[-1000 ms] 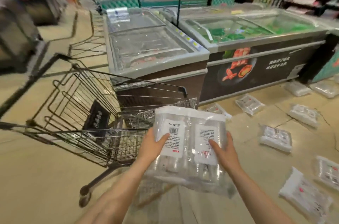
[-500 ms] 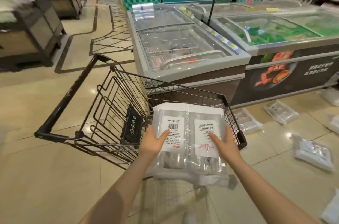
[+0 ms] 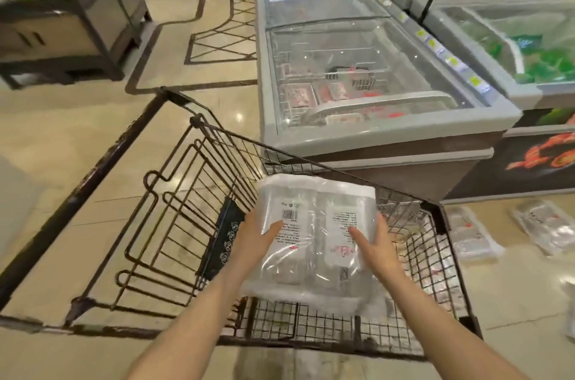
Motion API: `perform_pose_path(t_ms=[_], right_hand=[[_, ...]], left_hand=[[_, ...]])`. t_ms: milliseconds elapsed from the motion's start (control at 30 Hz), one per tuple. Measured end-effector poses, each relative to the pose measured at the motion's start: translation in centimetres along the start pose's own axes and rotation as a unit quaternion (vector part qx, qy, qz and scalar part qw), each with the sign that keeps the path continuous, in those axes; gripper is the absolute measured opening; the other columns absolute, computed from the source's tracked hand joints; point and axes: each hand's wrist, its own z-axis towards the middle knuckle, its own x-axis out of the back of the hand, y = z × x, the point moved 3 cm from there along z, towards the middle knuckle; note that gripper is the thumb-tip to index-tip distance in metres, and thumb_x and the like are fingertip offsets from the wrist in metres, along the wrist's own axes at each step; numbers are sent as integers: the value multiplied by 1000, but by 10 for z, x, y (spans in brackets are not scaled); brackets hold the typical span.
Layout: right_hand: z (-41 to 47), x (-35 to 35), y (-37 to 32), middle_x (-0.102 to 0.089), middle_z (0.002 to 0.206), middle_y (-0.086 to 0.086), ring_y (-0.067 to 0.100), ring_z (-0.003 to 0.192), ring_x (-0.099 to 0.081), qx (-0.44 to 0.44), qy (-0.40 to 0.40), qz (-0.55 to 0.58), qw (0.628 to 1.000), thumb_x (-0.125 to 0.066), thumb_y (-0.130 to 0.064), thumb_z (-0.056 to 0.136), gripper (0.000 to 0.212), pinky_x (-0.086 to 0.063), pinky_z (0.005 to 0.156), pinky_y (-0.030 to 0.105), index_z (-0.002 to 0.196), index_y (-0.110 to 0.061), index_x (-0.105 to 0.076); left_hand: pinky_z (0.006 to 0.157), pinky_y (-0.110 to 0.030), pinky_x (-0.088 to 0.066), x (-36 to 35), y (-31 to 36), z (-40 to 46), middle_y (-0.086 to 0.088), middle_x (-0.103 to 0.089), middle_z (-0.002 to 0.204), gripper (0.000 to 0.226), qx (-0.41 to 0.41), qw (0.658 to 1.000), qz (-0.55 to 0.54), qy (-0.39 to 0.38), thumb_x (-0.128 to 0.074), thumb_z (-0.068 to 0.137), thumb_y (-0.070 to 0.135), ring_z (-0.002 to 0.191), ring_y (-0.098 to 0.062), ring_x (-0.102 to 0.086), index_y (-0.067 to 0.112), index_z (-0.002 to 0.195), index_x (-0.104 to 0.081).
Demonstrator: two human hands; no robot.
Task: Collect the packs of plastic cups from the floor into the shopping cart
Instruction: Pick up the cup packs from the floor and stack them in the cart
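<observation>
The shopping cart has slid under the load since a second ago, so the drop looks close. Left hand and right hand clamp the pack of plastic cups from either side — thumbs on top — above the basket. It is clear, crinkled film (two white labels); more packs remain on the floor
</observation>
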Motion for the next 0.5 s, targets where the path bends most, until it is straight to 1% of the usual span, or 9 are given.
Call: perform_pose_path(t_ms=[33,133,200,267,300,333,400,467,500], right_hand=[[12,-6,3,-44,131,-12,8,105,-51,-2,-8,4,1000,-66,-42,85,80,-47,85,31,149,-26,-20],[40,-25,21,-36,149,-7,21,128,-46,-35,-22,-8,999,-67,-50,82,90,-43,102,43,151,-32,-12],[52,-40,40,-36,148,-5,21,129,-46,-11,-37,-3,999,-70,-45,81,91,-49,96,39,150,-37,-12],[62,-53,53,-28,152,-2,25,128,-46,-38,-41,-1,998,-71,-57,76,99,-53,90,48,147,-50,-3],[68,-60,65,-19,156,-2,25,128,-43,-64,-46,1,997,-69,-60,75,100,-48,94,52,146,-52,2],[73,-67,75,-13,157,-2,21,125,-41,-83,-47,-8,995,-66,-59,78,99,-45,96,51,147,-51,5],[85,-82,92,-14,155,-1,16,123,-38,-89,-52,-16,995,-63,-56,82,95,-44,95,44,146,-51,6],[96,-96,110,-17,155,-3,24,133,-36,-82,-54,-32,995,-62,-55,82,93,-40,103,50,145,-53,6],[101,-102,119,-14,156,-6,26,139,-27,-76,-61,-48,994,-61,-54,84,91,-32,108,52,147,-50,5]], left_hand=[[88,-38,-54,-3,-11,11,10,-59,122,60,16,1000,-5,2,-54,83,67,106,-10,-60,36,134,-43],[86,-40,-55,-10,-27,31,7,-60,122,62,74,997,-34,10,-64,84,51,106,-15,-62,26,136,-43],[83,-39,-57,-17,-41,44,7,-61,121,67,89,995,-48,2,-66,81,53,104,-15,-64,28,137,-40],[79,-37,-58,-28,-62,58,8,-60,119,72,107,993,-53,-5,-67,75,62,101,-13,-64,37,136,-37],[77,-34,-58,-34,-72,65,9,-59,117,71,114,992,-57,-7,-67,74,63,100,-13,-64,41,135,-37],[76,-33,-58,-41,-81,71,9,-59,117,68,122,990,-65,-10,-67,75,62,100,-13,-64,44,133,-36],[76,-35,-59,-54,-98,82,8,-59,117,64,121,989,-86,-19,-68,78,58,101,-13,-64,46,132,-37],[80,-41,-58,-66,-115,95,8,-60,117,65,98,991,-84,-24,-69,79,56,104,-13,-62,43,133,-37],[84,-42,-55,-72,-122,101,9,-57,119,67,81,994,-68,-27,-69,78,54,107,-13,-59,42,135,-35]])
